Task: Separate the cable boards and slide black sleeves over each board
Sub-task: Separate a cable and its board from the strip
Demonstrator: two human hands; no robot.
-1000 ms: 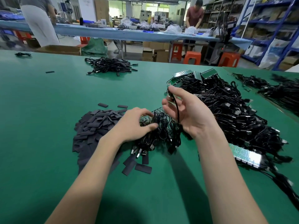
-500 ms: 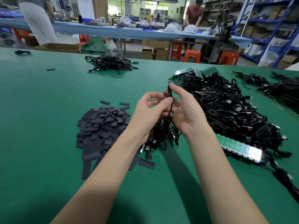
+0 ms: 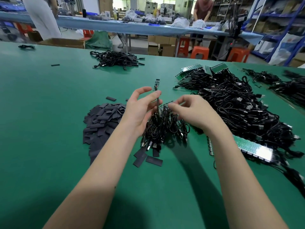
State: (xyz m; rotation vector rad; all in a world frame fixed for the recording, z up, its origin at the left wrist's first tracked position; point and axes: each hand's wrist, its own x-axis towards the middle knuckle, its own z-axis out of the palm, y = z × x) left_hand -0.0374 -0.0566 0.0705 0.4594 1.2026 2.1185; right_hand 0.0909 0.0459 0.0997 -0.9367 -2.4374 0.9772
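Bright overhead light, soft arm shadows, glare on boards (image 3: 257,148), wide-angle edge blur.

A factory assembly floor is shown; cable piles (image 3: 231,103) are heaped on a green worktable (image 3: 41,113); stools (image 3: 199,52), cartons (image 3: 158,45) and shelving (image 3: 270,19) are seen behind.
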